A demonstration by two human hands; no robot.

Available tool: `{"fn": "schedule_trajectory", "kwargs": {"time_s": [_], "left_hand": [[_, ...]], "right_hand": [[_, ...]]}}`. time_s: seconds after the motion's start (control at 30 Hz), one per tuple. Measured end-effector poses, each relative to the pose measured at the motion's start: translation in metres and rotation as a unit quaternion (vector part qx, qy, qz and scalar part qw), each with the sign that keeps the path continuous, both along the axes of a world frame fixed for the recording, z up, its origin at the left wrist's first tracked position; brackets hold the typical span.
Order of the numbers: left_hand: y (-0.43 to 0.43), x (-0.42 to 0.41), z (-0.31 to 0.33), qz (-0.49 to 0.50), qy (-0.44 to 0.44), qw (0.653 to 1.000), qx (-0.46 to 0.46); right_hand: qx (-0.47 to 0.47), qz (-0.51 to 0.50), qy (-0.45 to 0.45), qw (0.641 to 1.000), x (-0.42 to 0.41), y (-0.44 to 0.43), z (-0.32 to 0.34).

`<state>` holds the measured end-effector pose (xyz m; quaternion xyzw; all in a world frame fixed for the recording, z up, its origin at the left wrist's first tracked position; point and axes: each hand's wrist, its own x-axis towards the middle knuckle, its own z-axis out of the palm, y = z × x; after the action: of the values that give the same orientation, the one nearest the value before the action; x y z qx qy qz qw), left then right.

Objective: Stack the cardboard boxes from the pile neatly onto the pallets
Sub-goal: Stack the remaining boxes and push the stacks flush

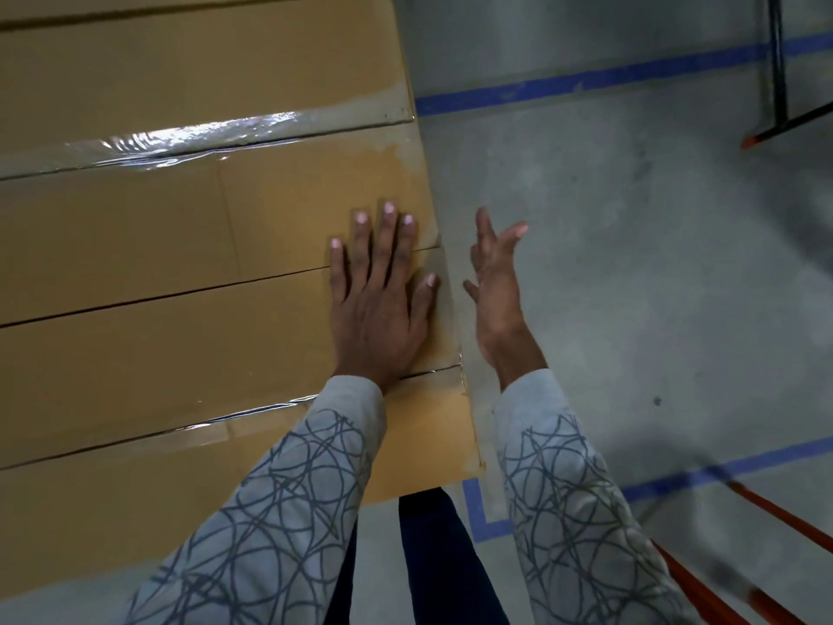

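The cardboard boxes [180, 227] are filling the left half of the frame, lying side by side as long flat tops with dark seams between them and a glossy strip of clear tape [203, 133] running along one seam in the upper left. Their ends are lining up into one edge that is running down the middle of the frame. No pallet is showing; whatever is carrying the boxes is hidden beneath them. The left hand [378, 304] is lying flat on the cardboard close to that edge, its fingers [386, 236] straight, spread and reaching across a seam, holding nothing; it is probably pressing down to steady the top layer. The right hand [496, 286] is hovering just beside the box ends, over the floor [631, 263], palm turned toward the cardboard, fingers wide and loose, gripping nothing. Whether it is touching the end face cannot be told. Judging by this pairing, the person is squaring the ends so they sit flush. Blue tape lines [586, 81] are crossing the concrete, a dark rack leg [777, 60] is standing in the upper right, and orange bars [775, 516] are slanting through the lower right.
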<state>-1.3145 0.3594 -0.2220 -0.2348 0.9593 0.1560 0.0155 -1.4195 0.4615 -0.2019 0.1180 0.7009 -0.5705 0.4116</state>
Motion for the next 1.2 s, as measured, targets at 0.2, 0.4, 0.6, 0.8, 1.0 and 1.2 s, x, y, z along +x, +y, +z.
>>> {"fn": "schedule_trajectory", "kwargs": {"time_s": [0.2,0.4,0.6,0.8,1.0,1.2], "left_hand": [[0.001,0.0,0.001,0.004,0.0,1.0,0.005],[0.007,0.005,0.011,0.008,0.004,0.999,0.038],[0.036,0.028,0.033,0.024,-0.012,0.998,0.052],[0.068,0.061,0.084,0.039,-0.037,0.998,0.034],[0.093,0.087,0.152,0.045,-0.025,0.998,0.036],[0.109,0.143,0.214,0.086,0.001,0.993,0.087]], "right_hand": [[0.033,-0.081,-0.015,0.996,0.002,0.017,0.006],[0.084,-0.077,0.004,0.993,0.022,0.05,0.012],[0.091,-0.015,0.025,0.995,0.046,0.061,0.043],[0.057,0.035,-0.002,0.998,0.069,0.07,0.111],[0.028,0.08,0.013,0.996,0.085,0.098,0.204],[0.042,0.131,0.087,0.987,0.125,0.132,0.276]]}}
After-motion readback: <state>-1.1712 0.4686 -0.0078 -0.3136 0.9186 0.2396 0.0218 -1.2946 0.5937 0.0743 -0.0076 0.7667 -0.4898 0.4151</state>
